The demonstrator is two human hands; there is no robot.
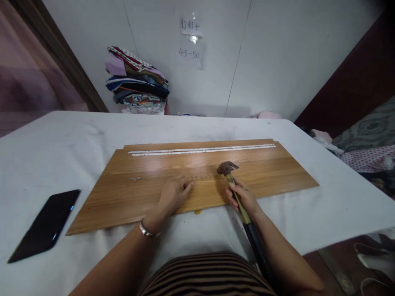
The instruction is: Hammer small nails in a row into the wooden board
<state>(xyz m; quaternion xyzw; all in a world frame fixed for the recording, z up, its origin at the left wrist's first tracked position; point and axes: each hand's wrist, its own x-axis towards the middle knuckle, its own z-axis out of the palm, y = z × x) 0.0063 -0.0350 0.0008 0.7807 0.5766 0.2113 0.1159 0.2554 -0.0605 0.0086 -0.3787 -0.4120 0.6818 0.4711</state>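
My right hand is wrapped round the handle of a claw hammer, gripping it close below the rusty brown head. The hammer's head is over the wooden board, and its dark lower grip runs back along my forearm. My left hand rests low on the board with its fingers curled together; whatever is in them, if anything, is hidden. Just right of those fingers, a short row of small nails stands in the board. Several loose nails lie to the left.
Two white marked strips run along the board's far side. A black phone lies at the left on the white-covered table. Folded clothes are stacked against the wall behind it.
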